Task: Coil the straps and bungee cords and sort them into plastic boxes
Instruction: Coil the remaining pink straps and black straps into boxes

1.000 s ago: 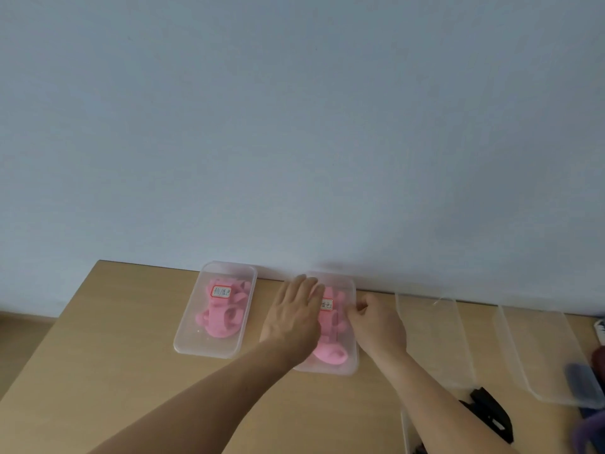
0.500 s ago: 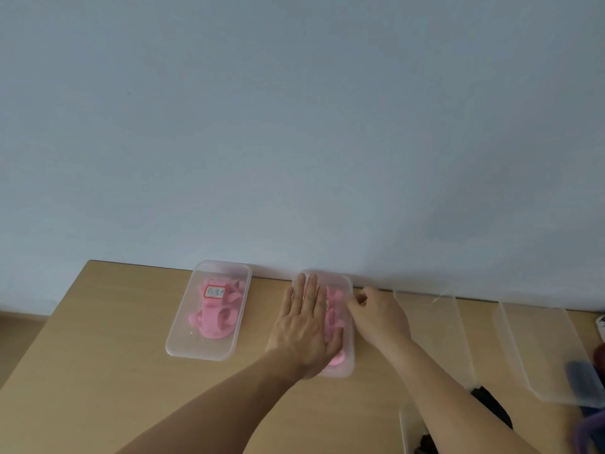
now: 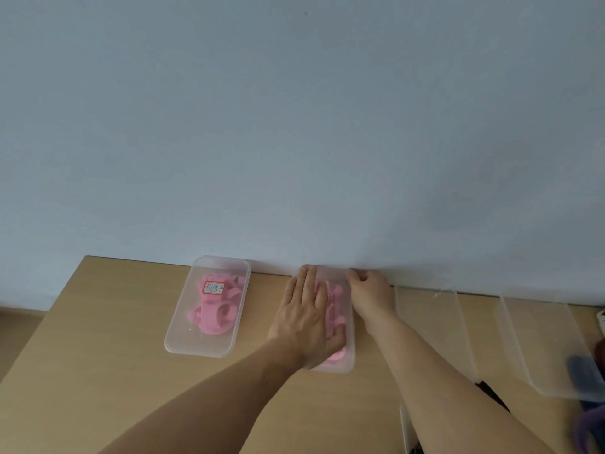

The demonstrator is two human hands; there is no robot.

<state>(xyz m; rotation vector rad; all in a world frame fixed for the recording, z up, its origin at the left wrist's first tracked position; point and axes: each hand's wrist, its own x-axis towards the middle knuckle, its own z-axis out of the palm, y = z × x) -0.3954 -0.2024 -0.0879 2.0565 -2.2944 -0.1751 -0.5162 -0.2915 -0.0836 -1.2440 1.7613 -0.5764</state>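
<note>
The left hand (image 3: 307,319) lay flat, fingers straight, on top of the translucent rectangular plastic box (image 3: 350,355) of pink coiled straps (image 3: 337,309). The box stood on the wooden counter (image 3: 114,355) against the wall, its long axis pointing away from the person. The right hand (image 3: 371,293) curled a narrow grip round its far right corner. Closing it well probably meant pressing each corner in turn, palm steadying.
</note>
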